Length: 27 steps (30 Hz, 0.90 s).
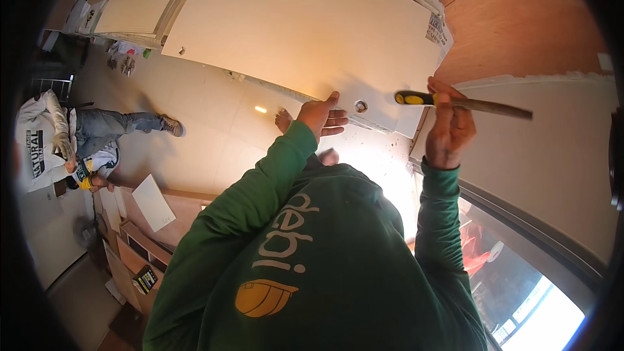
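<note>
My right hand (450, 127) is closed around a file (497, 108) with a black and yellow handle. The file lies across the fingers, its handle toward the left and its flat blade toward the right. In front of me is a large pale door panel (292, 26) with a round hole (361, 106) close to its near edge. My left hand (320, 117) is at that edge, left of the hole, thumb raised and fingers stretched out. Whether it presses on the panel I cannot tell.
Another pale panel (140, 0) lies farther left. At the far left stands a person in jeans (97, 130), with someone else low beside them. Wooden cabinet parts (133, 244) and a white board (154, 203) are at lower left. A glass pane (520, 273) is at lower right.
</note>
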Available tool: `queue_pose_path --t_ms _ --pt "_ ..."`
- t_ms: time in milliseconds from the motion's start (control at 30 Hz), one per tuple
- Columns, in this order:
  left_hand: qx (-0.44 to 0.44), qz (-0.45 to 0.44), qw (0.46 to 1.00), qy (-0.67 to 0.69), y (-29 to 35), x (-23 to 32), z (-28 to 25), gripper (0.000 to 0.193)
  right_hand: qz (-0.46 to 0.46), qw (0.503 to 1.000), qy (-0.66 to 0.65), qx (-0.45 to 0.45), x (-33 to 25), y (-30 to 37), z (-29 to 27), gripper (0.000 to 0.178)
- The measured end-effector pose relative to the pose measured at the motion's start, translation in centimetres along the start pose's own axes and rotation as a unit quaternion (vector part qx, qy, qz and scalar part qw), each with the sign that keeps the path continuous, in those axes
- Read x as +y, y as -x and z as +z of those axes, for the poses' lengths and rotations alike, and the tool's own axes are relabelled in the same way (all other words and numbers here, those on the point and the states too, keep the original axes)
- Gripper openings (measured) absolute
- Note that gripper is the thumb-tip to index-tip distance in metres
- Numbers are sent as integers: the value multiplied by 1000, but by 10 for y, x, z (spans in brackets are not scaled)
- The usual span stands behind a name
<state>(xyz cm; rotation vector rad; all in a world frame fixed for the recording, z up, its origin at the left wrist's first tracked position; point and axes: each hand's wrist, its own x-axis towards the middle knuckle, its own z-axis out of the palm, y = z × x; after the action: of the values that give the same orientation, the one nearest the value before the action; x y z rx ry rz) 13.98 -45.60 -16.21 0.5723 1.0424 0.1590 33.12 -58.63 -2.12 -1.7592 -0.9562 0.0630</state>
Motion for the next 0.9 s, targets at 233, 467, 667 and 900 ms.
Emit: queue_pose_path --t_ms 233,467,667,900 --pt "-19 -6 984 -177 18 10 5 46 146 980 75 -115 -43 -6 -64 29" --pt "102 384 756 -520 37 1 -1 27 24 860 362 -358 -4 38 -47 24" --pt "93 493 641 -581 27 16 11 42 28 807 435 -398 -13 34 -2 19" --pt "22 511 598 -617 2 36 -2 54 82 765 505 -392 -26 33 36 20"
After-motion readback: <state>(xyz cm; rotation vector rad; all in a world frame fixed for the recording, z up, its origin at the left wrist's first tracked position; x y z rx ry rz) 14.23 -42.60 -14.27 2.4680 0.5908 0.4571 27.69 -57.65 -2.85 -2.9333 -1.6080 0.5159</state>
